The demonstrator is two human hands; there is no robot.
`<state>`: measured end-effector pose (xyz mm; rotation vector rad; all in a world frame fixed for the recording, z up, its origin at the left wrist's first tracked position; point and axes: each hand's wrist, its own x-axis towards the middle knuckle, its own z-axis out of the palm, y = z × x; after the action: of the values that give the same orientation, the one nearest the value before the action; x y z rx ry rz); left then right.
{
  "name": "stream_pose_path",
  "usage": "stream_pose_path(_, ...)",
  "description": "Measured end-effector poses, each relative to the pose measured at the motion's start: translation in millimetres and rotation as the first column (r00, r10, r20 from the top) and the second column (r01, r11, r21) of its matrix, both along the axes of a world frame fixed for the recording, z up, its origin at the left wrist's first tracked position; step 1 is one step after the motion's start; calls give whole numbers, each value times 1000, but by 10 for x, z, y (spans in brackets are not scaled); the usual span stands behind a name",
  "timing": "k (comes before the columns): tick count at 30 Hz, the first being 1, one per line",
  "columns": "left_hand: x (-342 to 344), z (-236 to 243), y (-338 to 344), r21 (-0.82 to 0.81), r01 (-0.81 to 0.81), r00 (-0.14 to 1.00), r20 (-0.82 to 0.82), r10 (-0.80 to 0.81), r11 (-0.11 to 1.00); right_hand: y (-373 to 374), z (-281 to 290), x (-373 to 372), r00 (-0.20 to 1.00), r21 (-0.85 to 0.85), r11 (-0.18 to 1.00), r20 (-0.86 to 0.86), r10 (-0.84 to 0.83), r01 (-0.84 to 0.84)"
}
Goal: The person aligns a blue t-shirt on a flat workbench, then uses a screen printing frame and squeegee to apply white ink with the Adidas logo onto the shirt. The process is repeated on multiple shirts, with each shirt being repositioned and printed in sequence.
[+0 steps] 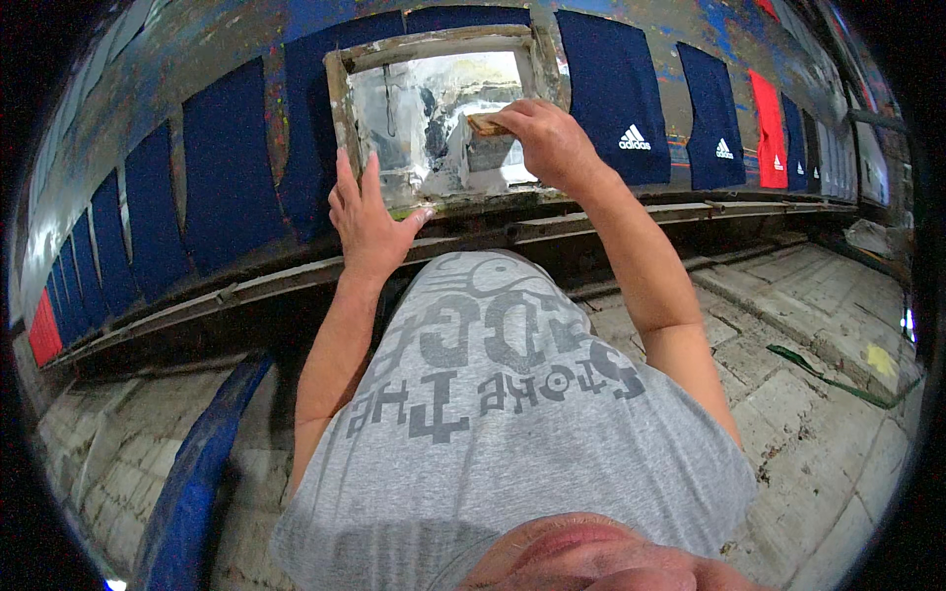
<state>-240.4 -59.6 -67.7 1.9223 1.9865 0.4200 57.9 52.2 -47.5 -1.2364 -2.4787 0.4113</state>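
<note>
A screen printing frame (434,44) with worn wooden sides lies on a dark blue fabric piece (307,128). White ink is smeared over its mesh (379,128). My right hand (552,146) is closed around a squeegee (485,124) with a brown, wood-like edge, held over the right part of the mesh. At the frame's near left corner rests my left hand (372,219), its fingers spread along the left side and the thumb by the near rail. The squeegee's lower edge cannot be made out clearly.
Several dark blue fabric pieces (232,138) lie in a row along the long, paint-stained table (662,30). To the right, blue pieces (616,94) and a red one (768,128) carry white prints. A metal rail (591,225) edges the table. Blue cloth (202,473) hangs at lower left.
</note>
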Motion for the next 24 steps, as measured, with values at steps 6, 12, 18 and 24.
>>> stream_pose_path(6,14,21,-7,-41,-20,1000,-13,20,999,-695,10,17,997,-16,997,-33,69,-69)
stream_pose_path(12,14,36,-2,-29,-16,1000,-16,16,999,-768,211,85,993,-218,969,-6,122,-120)
stream_pose_path(18,26,48,-2,-58,-26,999,-31,24,998,-35,154,152,996,-238,968,-51,71,-81)
stream_pose_path(24,27,44,0,-42,-30,999,-28,29,999,-426,14,18,994,40,996,-67,87,-85)
